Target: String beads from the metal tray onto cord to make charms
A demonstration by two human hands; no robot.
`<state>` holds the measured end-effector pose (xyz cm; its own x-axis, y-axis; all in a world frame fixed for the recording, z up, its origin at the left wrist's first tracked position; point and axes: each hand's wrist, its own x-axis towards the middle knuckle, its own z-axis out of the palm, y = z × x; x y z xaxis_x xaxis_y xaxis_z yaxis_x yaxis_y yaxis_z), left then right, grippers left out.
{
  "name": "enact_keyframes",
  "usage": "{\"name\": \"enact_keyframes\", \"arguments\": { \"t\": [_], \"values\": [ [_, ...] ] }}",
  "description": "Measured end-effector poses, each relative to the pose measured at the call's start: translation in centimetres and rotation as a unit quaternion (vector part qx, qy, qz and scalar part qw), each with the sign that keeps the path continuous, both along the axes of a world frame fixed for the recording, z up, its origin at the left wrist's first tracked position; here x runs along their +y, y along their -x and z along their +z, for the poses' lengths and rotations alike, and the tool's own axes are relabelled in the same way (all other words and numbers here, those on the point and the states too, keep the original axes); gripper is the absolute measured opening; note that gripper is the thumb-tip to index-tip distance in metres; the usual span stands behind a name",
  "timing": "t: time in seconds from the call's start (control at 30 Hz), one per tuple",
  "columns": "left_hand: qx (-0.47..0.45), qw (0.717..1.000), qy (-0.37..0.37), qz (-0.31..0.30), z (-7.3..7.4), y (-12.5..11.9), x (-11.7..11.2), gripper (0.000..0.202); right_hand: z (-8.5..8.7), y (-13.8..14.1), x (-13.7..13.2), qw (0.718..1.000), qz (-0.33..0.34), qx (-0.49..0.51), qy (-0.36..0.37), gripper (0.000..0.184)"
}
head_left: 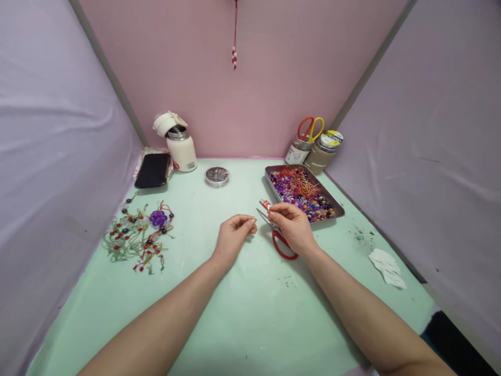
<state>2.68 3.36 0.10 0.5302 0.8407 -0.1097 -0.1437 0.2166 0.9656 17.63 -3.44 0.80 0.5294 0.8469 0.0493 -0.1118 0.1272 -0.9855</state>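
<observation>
Scissors (276, 246): red looped handles, metal blades; lying on the pale green table (235, 308), tips directed away from the person and to the left, near the left hand (231, 237); handles partly hidden beneath the right hand (293, 228); lighter (265, 204): red body, metal top; located just beyond the blades, metal end to the left; remaining length concealed by the right hand; any item between the pinched fingertips too small to identify.

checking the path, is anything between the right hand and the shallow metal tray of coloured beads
Yes: a small red lighter lies by the near-left side of the tray, partly hidden behind the right hand; nothing else visible stands between.
</observation>
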Motion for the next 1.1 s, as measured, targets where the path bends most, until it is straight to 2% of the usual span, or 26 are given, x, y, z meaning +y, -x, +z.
{"name": "enact_keyframes", "arguments": {
  "t": [0.17, 0.33, 0.43, 0.57, 0.9, 1.1],
  "values": [
    [0.001, 1.0, 0.021, -0.006, 0.4, -0.1, -0.4, 0.023, 0.7, 0.5, -0.3, 0.999, 0.031, -0.026, -0.007, 0.027],
    [-0.04, 0.996, 0.078, -0.028, 0.5, -0.2, -1.0, 0.024, 1.3, 1.1, -0.6, 0.994, 0.081, -0.069, -0.004, 0.031],
    [-0.066, 0.99, 0.118, -0.027, 0.7, -0.3, -1.1, 0.024, 1.3, 1.0, -0.6, 0.994, 0.068, -0.084, 0.001, 0.03],
    [-0.074, 0.987, 0.142, -0.013, 0.9, -0.3, -1.1, 0.025, 1.3, 0.7, -0.5, 0.993, 0.046, -0.103, 0.028, 0.017],
    [-0.052, 0.992, 0.113, -0.012, 0.8, -0.4, -1.1, 0.025, 1.0, 1.2, -0.5, 0.997, 0.028, -0.054, 0.057, 0.015],
    [-0.034, 0.995, 0.085, -0.026, 0.5, -0.3, -1.1, 0.025, 1.6, 1.7, -0.6, 0.993, 0.031, -0.098, 0.064, 0.017]
  ]
}}
